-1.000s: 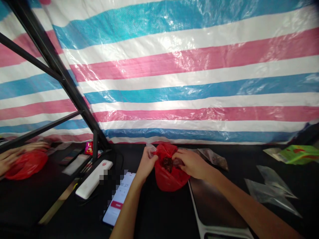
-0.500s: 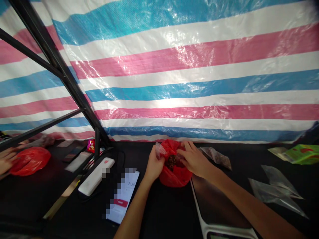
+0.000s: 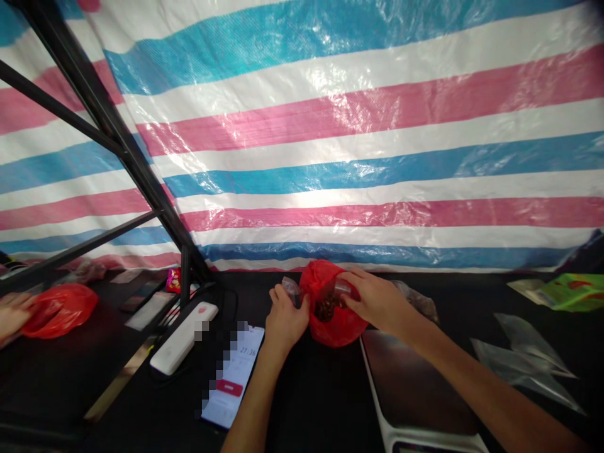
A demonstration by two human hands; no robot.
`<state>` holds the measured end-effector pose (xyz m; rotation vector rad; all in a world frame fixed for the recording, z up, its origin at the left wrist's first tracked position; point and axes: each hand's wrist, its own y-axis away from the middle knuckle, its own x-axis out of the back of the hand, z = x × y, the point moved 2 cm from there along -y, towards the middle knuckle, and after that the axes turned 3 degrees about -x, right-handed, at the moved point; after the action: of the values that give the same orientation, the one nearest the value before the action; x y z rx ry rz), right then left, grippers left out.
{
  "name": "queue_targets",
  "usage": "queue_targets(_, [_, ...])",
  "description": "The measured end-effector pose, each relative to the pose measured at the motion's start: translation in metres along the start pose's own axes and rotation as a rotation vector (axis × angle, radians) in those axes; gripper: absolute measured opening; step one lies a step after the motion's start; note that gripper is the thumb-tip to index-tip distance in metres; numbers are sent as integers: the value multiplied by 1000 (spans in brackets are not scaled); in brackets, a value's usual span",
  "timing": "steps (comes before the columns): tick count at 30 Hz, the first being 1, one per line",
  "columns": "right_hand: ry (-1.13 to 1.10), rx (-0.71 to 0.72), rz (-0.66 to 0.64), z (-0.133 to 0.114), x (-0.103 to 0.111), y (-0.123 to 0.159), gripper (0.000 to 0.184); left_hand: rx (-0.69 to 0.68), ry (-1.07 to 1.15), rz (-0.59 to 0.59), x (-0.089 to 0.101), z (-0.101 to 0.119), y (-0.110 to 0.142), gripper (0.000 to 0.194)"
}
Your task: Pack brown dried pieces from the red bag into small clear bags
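Note:
A red plastic bag (image 3: 337,330) stands with its mouth open on the black table, small dark brown bits (image 3: 325,308) showing inside. At its left side my left hand (image 3: 285,318) is closed on a small clear plastic bag (image 3: 291,289), its thumb against the red bag's edge. My right hand (image 3: 372,299) reaches into the mouth from the right, fingers curled around a small translucent thing (image 3: 346,288) whose kind I cannot make out. Behind the right wrist lies a clear bag with brownish contents (image 3: 419,301), partly hidden.
A flat scale (image 3: 415,377) lies under my right forearm. Left of me are a phone (image 3: 233,377), a white power strip (image 3: 184,338) and a black metal frame (image 3: 141,182). Clear bags (image 3: 523,358) and a green packet (image 3: 573,291) lie right. Another person's hand (image 3: 14,311) touches a red bag (image 3: 61,309).
My left hand has turned and shifted slightly left, with the clear bag now outside the red bag's rim. The right hand stays at the bag's mouth, and a translucent thing now shows in its fingers.

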<state>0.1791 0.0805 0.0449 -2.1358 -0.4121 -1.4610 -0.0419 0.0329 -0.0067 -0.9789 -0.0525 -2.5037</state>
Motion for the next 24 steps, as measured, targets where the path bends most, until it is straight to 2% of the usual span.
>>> queue_targets(2, [59, -16, 22, -4, 6, 2, 37, 79, 76, -126, -1, -4, 3, 46])
queue_targets(4, [116, -29, -36, -6, 7, 5, 35, 75, 238, -262, -8, -6, 8, 48])
queue_targets(7, [160, -22, -142, -6, 3, 8, 34, -76, 426, -370, -28, -4, 17, 49])
queue_targets(10, [123, -1, -175, -5, -1, 8, 36, -167, 476, -290, -46, -2, 23, 53])
queue_targets(13, [85, -40, -182, -6, -2, 7, 34, -159, 491, -258, -49, 2, 22, 53])
queue_targets(15, [112, -98, -158, -7, 0, 6, 33, -141, 456, -197, -42, 7, 19, 46])
queue_targets(18, [179, -167, -124, -8, 3, 7, 31, -104, 256, 19, -23, 15, 17, 28])
queue_targets(19, [191, -177, -126, -8, 3, 7, 31, -60, 181, 48, -19, 17, 19, 21])
queue_targets(20, [196, -181, -136, -8, 3, 8, 30, -22, 125, 19, -18, 19, 21, 23])
queue_targets(22, [195, -176, -144, -6, 1, 10, 29, 10, 75, -102, -22, 20, 27, 40])
queue_targets(24, [204, -138, -98, -4, 0, 11, 29, -47, 94, -202, -31, 18, 33, 55])
